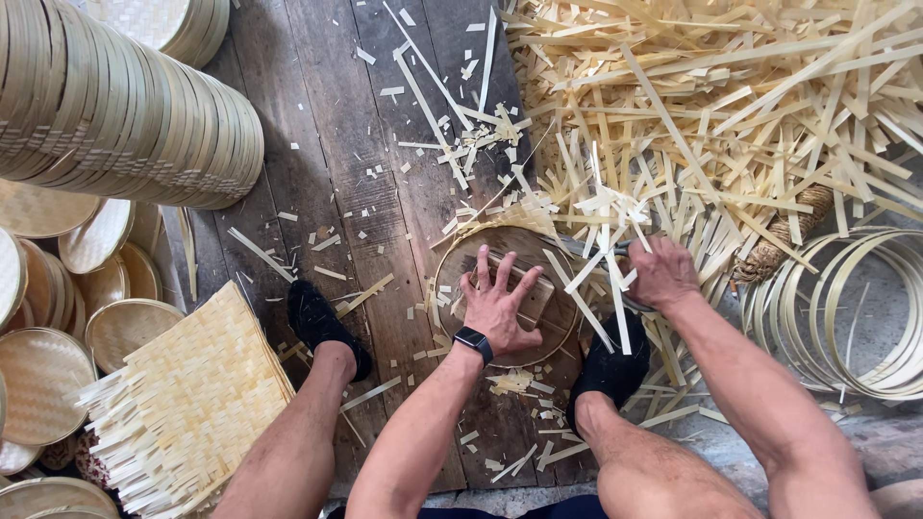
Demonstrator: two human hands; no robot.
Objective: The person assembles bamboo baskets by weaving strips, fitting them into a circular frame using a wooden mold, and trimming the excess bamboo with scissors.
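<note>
the left hand [498,306] lies flat, fingers spread wide, pressing a small wooden block [531,293] down onto a round woven bamboo mat [461,279] in the middle of the frame, low of centre. the mat sits on dark floor planks [336,163] between the person's two feet in black shoes [325,325]. the right hand [661,274], just right of the mat, is closed around a tool whose metal part [588,250] shows toward the mat's upper right rim; it looks like shears or a knife, but i cannot tell which. loose strip ends [601,279] stick out past the mat's right edge, between the two hands.

the mat looks light, thin and springy, stiff enough to keep its disc shape yet likely to flex or skid on the planks unless held down, which is probably why the palm and block bear on its middle. a hold is best taken flat from above, or by pinching the rim where the weave is tight. the jutting strips look brittle and sharp-edged, so they may splinter or cut a finger if gripped along the edge.

upper right is a big heap of pale bamboo strips [731,106]; at far right lie bent bamboo hoops [865,317]. upper left holds a stack of finished round trays [125,106], and lower left a square woven sheet [187,394] with frayed ends.
</note>
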